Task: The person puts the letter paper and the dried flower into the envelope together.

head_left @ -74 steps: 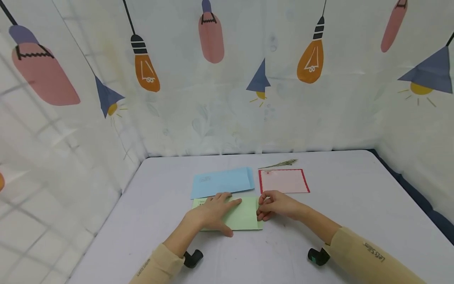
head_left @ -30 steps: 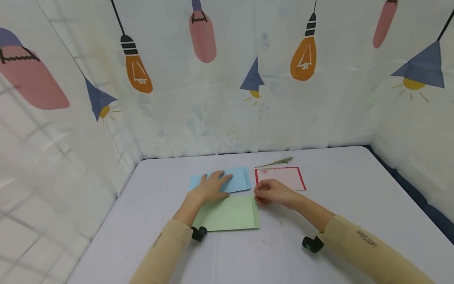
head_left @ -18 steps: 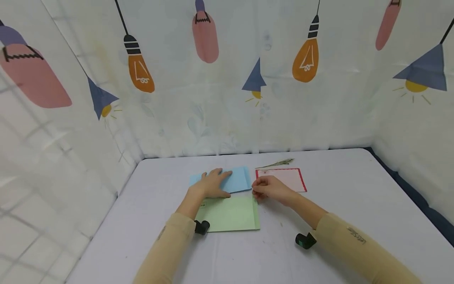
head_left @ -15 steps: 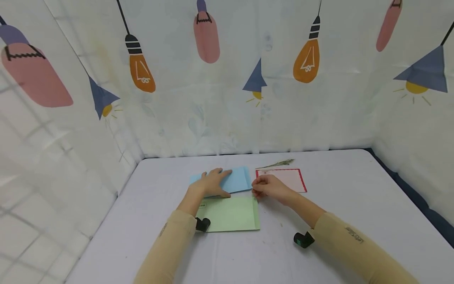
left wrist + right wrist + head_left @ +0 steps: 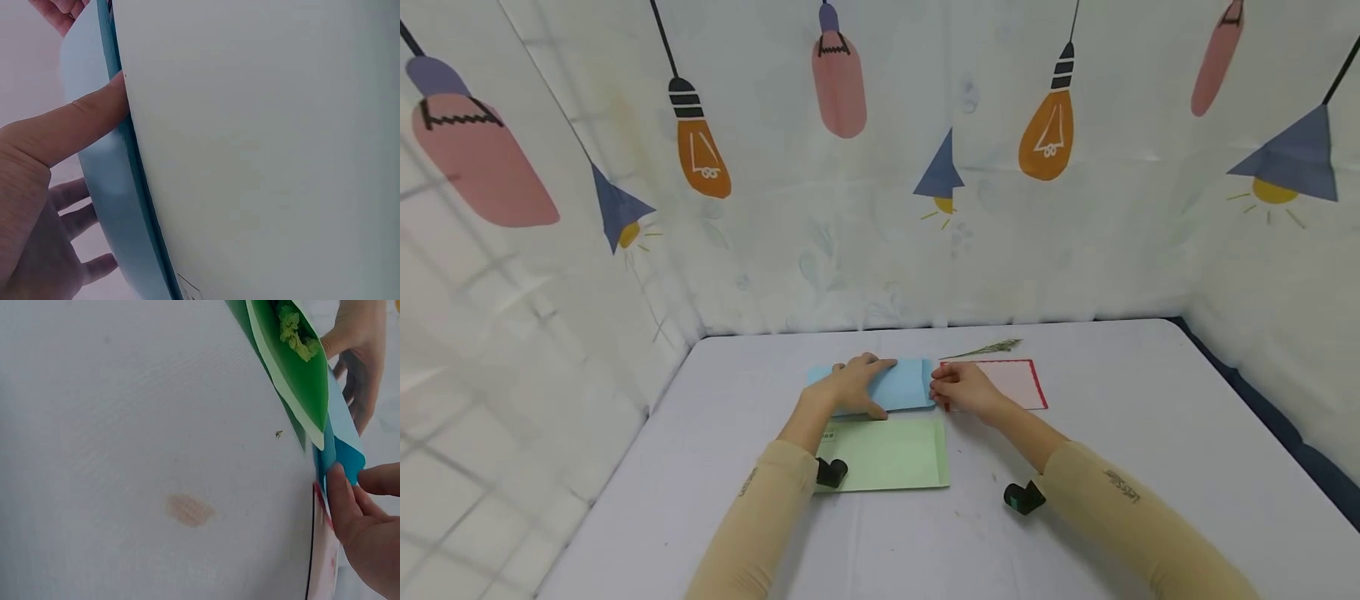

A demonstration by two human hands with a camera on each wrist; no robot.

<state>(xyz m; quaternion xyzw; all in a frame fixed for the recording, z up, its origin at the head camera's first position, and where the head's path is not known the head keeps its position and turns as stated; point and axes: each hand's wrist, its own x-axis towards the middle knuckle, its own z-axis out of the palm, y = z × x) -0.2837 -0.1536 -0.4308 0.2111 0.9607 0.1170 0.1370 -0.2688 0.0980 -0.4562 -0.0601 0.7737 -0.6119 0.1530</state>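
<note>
A light blue envelope (image 5: 904, 385) lies behind a pale green envelope (image 5: 887, 454) on the white table. My left hand (image 5: 848, 387) spans the blue envelope, its thumb (image 5: 94, 115) against the near edge and the fingers toward the far edge. The envelope bows between them in the left wrist view. At the blue envelope's right end, my right hand (image 5: 968, 392) pinches the flap between thumb and fingers. The green envelope's right end gapes in the right wrist view, with a yellow-green dried flower (image 5: 297, 337) inside it.
Beside the blue envelope lies a pale pink card (image 5: 1015, 382) with a red border, partly covered by my right hand. A dried sprig (image 5: 988, 348) rests behind the card. Patterned white cloth (image 5: 880, 242) hangs around the table's back and sides.
Both hands have moved off the green envelope and farther back to the blue one. Most recently my right hand has shifted slightly left and away from me, onto the blue envelope's flap.
</note>
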